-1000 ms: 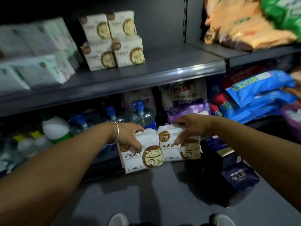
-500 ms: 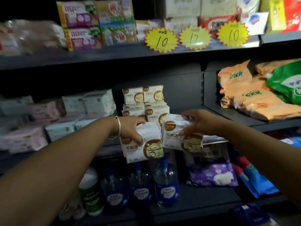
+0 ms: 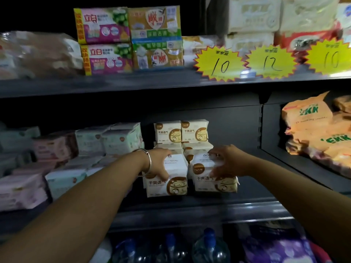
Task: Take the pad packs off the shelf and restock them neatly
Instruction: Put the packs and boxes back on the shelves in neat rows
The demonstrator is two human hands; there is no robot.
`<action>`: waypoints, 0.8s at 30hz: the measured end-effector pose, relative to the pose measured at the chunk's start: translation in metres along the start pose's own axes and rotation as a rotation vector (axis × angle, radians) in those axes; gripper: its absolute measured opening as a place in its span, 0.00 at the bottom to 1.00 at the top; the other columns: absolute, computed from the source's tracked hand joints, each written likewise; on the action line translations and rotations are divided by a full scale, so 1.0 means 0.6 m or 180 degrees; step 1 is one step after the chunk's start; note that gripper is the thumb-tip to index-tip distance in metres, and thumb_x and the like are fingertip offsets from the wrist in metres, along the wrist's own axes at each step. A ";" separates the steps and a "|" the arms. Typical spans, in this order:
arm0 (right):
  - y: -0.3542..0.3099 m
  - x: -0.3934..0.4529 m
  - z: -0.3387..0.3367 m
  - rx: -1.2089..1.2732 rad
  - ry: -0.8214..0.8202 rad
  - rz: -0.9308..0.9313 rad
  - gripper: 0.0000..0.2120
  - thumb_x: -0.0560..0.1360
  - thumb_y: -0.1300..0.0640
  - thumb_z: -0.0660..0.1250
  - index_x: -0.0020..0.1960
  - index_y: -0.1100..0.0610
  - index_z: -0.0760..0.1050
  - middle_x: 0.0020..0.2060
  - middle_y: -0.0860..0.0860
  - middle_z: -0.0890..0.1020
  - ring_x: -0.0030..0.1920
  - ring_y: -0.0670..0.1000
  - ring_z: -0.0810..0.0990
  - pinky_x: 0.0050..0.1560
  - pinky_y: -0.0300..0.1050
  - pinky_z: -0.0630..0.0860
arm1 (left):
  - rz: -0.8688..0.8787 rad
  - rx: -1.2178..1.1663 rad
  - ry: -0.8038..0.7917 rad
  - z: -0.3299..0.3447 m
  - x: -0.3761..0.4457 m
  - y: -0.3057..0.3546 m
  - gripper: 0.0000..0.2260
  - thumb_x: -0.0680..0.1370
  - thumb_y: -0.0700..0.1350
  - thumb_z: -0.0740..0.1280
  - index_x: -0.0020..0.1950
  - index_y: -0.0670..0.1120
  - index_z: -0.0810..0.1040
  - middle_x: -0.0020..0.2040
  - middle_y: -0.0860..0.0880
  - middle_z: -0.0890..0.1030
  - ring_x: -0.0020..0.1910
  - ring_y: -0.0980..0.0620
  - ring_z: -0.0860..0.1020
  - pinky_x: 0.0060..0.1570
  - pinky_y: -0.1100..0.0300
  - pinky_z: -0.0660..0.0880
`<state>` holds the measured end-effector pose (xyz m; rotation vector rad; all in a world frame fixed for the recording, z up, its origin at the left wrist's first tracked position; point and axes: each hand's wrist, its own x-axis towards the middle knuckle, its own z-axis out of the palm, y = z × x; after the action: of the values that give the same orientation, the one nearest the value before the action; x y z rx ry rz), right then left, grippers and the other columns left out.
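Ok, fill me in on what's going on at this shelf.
A person is restocking white pad packs on the middle shelf. The left hand grips one pack from above, and the right hand grips a second pack beside it. Both packs sit upright at the front of the shelf, just ahead of a stack of matching packs. Whether they are fully set down cannot be told. Neither hand has let go.

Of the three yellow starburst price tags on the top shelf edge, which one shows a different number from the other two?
The middle tag: it reads 12, while the left tag and the right tag both read 10.
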<state>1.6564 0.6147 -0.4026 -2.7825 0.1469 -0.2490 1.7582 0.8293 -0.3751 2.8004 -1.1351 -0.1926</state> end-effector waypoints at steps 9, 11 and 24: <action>0.036 0.042 0.053 -0.0190 0.0082 0.0174 0.37 0.67 0.45 0.74 0.72 0.48 0.63 0.68 0.51 0.66 0.69 0.55 0.60 0.69 0.53 0.63 | -0.0038 0.0509 -0.0063 0.048 0.089 -0.041 0.41 0.71 0.47 0.71 0.77 0.48 0.50 0.76 0.46 0.54 0.74 0.46 0.56 0.72 0.54 0.61; 0.037 0.036 0.058 -0.0215 0.0152 0.0236 0.39 0.67 0.44 0.74 0.73 0.46 0.60 0.71 0.49 0.62 0.70 0.54 0.57 0.70 0.58 0.61 | -0.0071 0.0499 -0.0044 0.055 0.091 -0.042 0.42 0.71 0.47 0.71 0.77 0.49 0.48 0.77 0.46 0.51 0.75 0.46 0.52 0.73 0.52 0.58; 0.037 -0.109 0.072 -0.0736 0.1034 0.0006 0.29 0.73 0.45 0.68 0.71 0.47 0.65 0.73 0.47 0.62 0.71 0.53 0.57 0.64 0.51 0.59 | 0.0625 0.0296 0.1201 0.127 0.003 0.091 0.30 0.73 0.47 0.68 0.73 0.50 0.61 0.70 0.49 0.62 0.70 0.48 0.59 0.67 0.56 0.58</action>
<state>1.5987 0.6166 -0.4605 -2.9472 0.2724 -0.7261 1.7099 0.7848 -0.4421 2.6166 -1.3319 0.3976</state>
